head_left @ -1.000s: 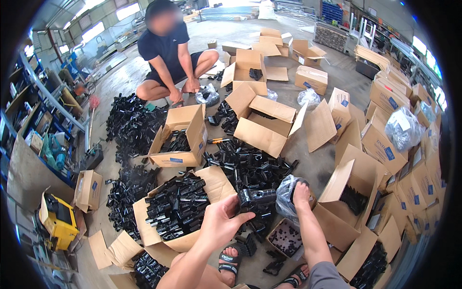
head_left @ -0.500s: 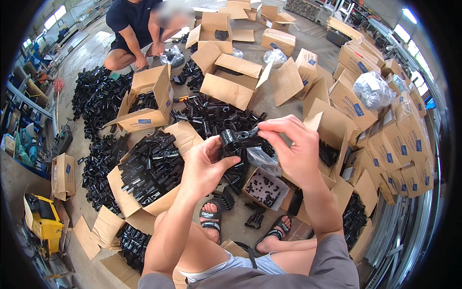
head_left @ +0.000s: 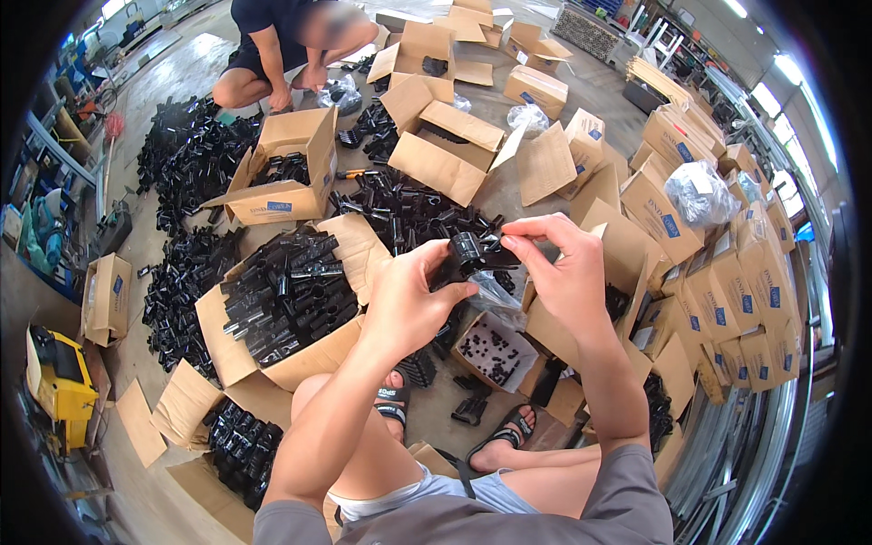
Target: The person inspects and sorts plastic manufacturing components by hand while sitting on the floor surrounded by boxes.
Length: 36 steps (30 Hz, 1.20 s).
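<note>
My left hand (head_left: 413, 295) is closed around a shiny black tubular bracket (head_left: 467, 254), held up in front of me with its round collar toward the thumb. At the bracket's right end, the thumb and forefinger of my right hand (head_left: 568, 268) are pinched together. Whatever small piece they hold there is too dark to make out. Below the hands is an open box (head_left: 521, 374) with a pale lining, with many small black pieces scattered inside. To the left, a large carton (head_left: 227, 341) is filled with black tubular parts.
Loose black parts (head_left: 195, 150) lie in heaps on the floor at left and centre. Open cartons (head_left: 445, 163) stand ahead; closed cartons (head_left: 758, 291) are stacked at right beside metal profiles (head_left: 736, 454). Another person (head_left: 272, 54) squats far left. A yellow machine (head_left: 64, 381) stands at left.
My hands have drawn closer together, and the bracket is turned so its collar faces me more. My right fingertips remain pinched at its end. The whole view has shifted slightly.
</note>
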Tool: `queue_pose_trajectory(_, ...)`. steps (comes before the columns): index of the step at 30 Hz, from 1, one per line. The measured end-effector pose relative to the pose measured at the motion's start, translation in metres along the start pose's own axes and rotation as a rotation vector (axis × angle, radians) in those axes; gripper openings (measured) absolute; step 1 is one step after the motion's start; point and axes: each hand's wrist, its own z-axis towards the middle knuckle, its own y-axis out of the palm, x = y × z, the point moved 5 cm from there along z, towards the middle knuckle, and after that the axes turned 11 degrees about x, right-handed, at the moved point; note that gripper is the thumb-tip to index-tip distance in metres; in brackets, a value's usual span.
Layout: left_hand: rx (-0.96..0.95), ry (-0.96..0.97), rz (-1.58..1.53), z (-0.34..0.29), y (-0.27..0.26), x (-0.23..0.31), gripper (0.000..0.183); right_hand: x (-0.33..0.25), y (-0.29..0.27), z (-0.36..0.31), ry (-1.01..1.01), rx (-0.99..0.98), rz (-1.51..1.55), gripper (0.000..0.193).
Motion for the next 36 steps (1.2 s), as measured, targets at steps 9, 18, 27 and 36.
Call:
queue_pose_trajectory(9, 0.019, 0.038, 0.12, 0.0, -0.007, 0.003, 0.037, -0.008, 0.009, -0.002, -0.114, -0.06, -0.099, 0.013)
queue_pose_trajectory(18, -0.019, -0.001, 0.057, 0.003, -0.005, -0.009, 0.04, -0.001, 0.011, -0.007, -0.192, -0.059, -0.074, 0.023)
queue_pose_trajectory(27, -0.074, 0.068, -0.137, -0.003, 0.003, 0.011, 0.076, 0.015, 0.004, -0.021, -0.148, -0.053, 0.073, 0.043)
queue_pose_trajectory(36, -0.231, -0.273, -0.397, -0.006, 0.015, -0.002, 0.056, 0.017, -0.006, -0.025, -0.062, -0.031, 0.137, 0.042)
